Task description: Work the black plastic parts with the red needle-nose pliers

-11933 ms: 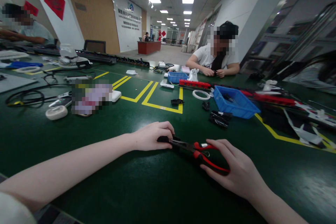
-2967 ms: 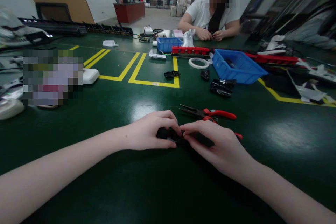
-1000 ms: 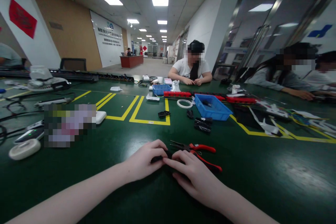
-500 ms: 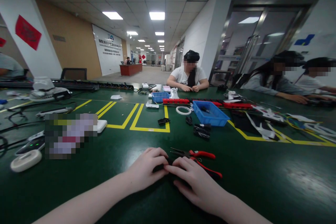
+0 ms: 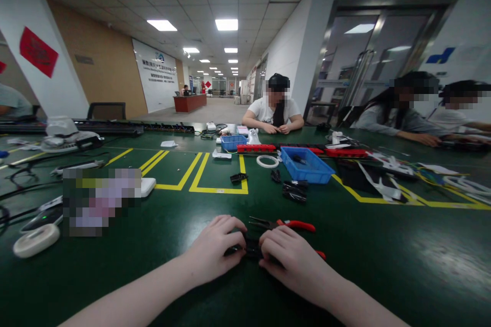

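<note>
Between my hands is a small black plastic part [image 5: 253,249], its middle showing and both ends covered by fingers; its exact kind I cannot make out. The fingers of my left hand [image 5: 220,242] are curled around its left end. Closed on its right end is my right hand [image 5: 286,250], knuckles up. Just beyond my right hand, red-handled needle-nose pliers [image 5: 295,225] lie on the green table [image 5: 184,296], jaws pointing left and one handle partly hidden behind the hand.
Farther out are several black parts [image 5: 294,191], a white ring [image 5: 267,162], a blue tray [image 5: 307,166] and red strips [image 5: 256,148]. To the left lie a white device [image 5: 148,187], a cream oval object [image 5: 36,240] and cables. Across the table sits a person [image 5: 274,112]; others sit at right.
My right hand has shifted slightly right, away from my left, uncovering the middle of the black part. More of the pliers' lower handle is now hidden. The view has turned a little.
</note>
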`<control>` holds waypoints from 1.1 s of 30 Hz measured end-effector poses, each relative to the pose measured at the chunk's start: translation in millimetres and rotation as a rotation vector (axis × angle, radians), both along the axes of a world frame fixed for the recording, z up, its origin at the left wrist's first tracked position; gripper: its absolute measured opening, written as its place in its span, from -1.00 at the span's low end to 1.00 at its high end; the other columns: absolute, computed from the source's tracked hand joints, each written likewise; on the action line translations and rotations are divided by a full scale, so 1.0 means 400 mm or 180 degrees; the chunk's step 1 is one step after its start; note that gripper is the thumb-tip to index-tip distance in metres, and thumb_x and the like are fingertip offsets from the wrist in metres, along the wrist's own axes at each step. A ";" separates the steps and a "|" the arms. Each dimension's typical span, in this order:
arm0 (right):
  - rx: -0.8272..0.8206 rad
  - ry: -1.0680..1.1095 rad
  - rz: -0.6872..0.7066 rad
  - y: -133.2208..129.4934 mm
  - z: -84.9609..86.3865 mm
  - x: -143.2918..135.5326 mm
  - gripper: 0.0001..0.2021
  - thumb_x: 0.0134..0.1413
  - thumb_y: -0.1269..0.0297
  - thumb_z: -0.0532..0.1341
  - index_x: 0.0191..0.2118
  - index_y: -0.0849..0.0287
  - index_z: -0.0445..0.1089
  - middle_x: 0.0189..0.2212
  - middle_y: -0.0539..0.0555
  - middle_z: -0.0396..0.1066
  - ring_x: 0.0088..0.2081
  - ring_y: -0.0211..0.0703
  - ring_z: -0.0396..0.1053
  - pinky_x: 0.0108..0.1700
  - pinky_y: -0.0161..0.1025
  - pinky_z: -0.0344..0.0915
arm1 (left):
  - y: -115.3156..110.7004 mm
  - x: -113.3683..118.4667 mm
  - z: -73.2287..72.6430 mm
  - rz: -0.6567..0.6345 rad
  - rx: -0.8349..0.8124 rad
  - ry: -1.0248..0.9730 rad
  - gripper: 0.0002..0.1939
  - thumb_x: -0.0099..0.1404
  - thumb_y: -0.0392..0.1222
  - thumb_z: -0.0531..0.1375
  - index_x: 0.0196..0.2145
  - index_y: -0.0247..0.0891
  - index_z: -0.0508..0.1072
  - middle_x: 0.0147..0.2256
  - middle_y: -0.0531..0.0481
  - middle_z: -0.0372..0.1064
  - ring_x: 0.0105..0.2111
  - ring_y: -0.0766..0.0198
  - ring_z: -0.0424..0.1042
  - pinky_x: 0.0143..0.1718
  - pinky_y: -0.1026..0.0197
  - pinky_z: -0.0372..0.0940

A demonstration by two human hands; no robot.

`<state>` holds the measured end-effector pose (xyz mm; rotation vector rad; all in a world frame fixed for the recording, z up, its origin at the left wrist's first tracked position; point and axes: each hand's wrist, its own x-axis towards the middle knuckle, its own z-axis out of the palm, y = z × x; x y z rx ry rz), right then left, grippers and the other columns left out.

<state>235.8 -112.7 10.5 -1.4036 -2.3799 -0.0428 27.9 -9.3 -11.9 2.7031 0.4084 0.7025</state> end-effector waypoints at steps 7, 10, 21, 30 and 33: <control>0.0135 -0.0114 -0.0160 0.017 0.010 0.038 -0.88 0.14 0.46 0.21 -0.37 0.13 0.28 -0.40 -0.03 0.39 -0.30 -0.17 0.37 0.08 -0.02 0.22 | 0.000 -0.004 0.002 -0.0004 0.0223 -0.0011 -0.97 0.35 -0.25 0.18 -0.27 -0.18 0.43 -0.03 -0.01 0.36 -0.03 0.14 0.34 -0.01 0.03 0.23; 0.0159 -0.0228 -0.0082 0.013 0.023 0.040 -0.89 0.20 0.46 0.15 -0.33 0.14 0.35 -0.36 0.01 0.43 -0.27 -0.15 0.39 0.07 -0.02 0.23 | 0.005 -0.004 0.001 0.0047 0.0298 0.0004 -0.94 0.36 -0.26 0.16 -0.29 -0.19 0.43 -0.02 -0.01 0.36 -0.05 0.15 0.35 -0.03 0.05 0.24; -0.0721 -0.0270 -0.1171 0.014 0.037 0.107 -0.43 0.14 -0.02 0.19 0.19 0.18 0.28 0.12 0.25 0.32 0.10 0.15 0.30 0.10 0.12 0.25 | 0.017 0.000 0.014 0.0181 0.0465 0.0264 -0.92 0.41 -0.26 0.11 -0.25 -0.21 0.41 -0.06 0.00 0.37 -0.11 0.19 0.37 -0.09 0.09 0.21; -0.1394 -0.0224 -0.1683 0.006 0.057 0.128 -0.25 0.07 -0.14 0.18 0.29 0.22 0.15 0.25 0.31 0.12 0.17 0.24 0.22 0.10 0.13 0.26 | 0.062 -0.005 0.020 0.0505 0.0441 0.0526 -0.89 0.42 -0.21 0.12 -0.26 -0.21 0.42 -0.11 0.02 0.37 -0.16 0.18 0.35 -0.16 0.10 0.17; -0.1643 -0.0177 -0.1619 -0.008 0.073 0.132 -0.21 0.05 -0.08 0.22 0.33 0.19 0.07 0.27 0.29 0.08 0.15 0.21 0.24 0.12 0.10 0.25 | 0.080 -0.012 0.026 0.0600 0.0364 0.0528 -0.88 0.42 -0.19 0.13 -0.28 -0.21 0.43 -0.12 0.02 0.37 -0.17 0.19 0.35 -0.17 0.11 0.17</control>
